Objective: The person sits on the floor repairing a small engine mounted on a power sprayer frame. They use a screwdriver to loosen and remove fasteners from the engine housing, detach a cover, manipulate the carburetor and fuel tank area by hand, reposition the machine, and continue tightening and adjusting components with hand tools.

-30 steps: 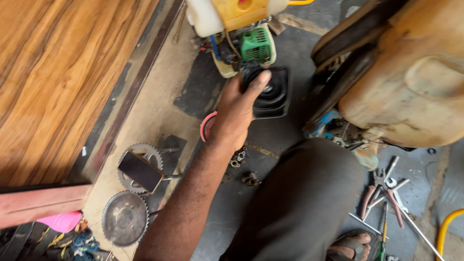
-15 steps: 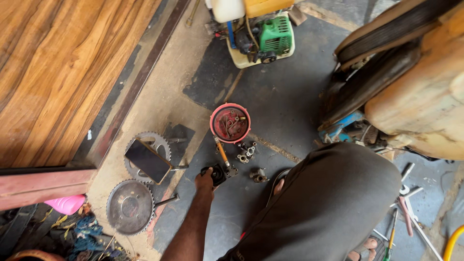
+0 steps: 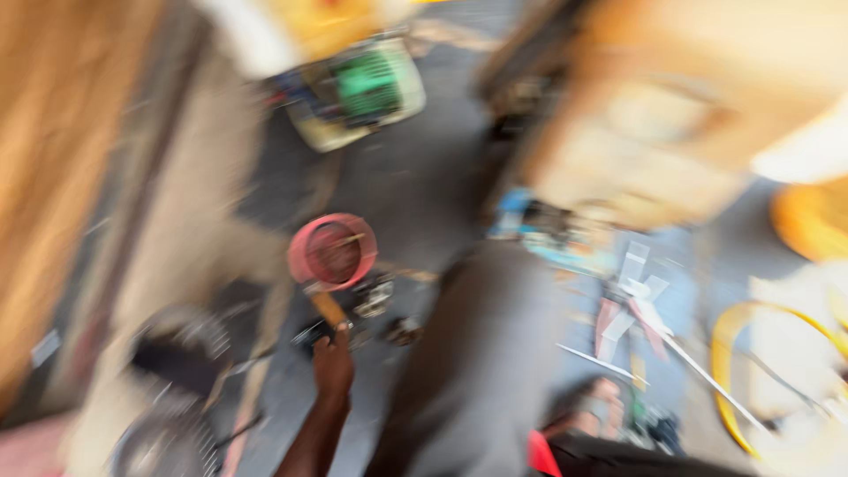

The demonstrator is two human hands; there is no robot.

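The whole view is smeared by motion. My left hand [image 3: 334, 360] reaches down to the grey floor and touches a small dark part [image 3: 311, 334]; the blur hides whether the fingers grip it. Just beyond the hand lie an orange-handled tool [image 3: 328, 309] and a round red bowl [image 3: 302, 256]. Small metal pieces [image 3: 375, 299] sit right of the tool. My knee in grey trousers [image 3: 481, 353] is right of the arm. My right hand is out of view.
A machine with a green cover and yellow tank [image 3: 367, 84] stands at the top. Toothed round blades [image 3: 163, 437] lie at the lower left beside a wooden board [image 3: 53, 132]. Loose hand tools [image 3: 632, 309] and a yellow hose [image 3: 731, 340] lie to the right.
My left hand left the black part on the machine and dropped to the floor below the red bowl. The camera has swung right, blurring the view.
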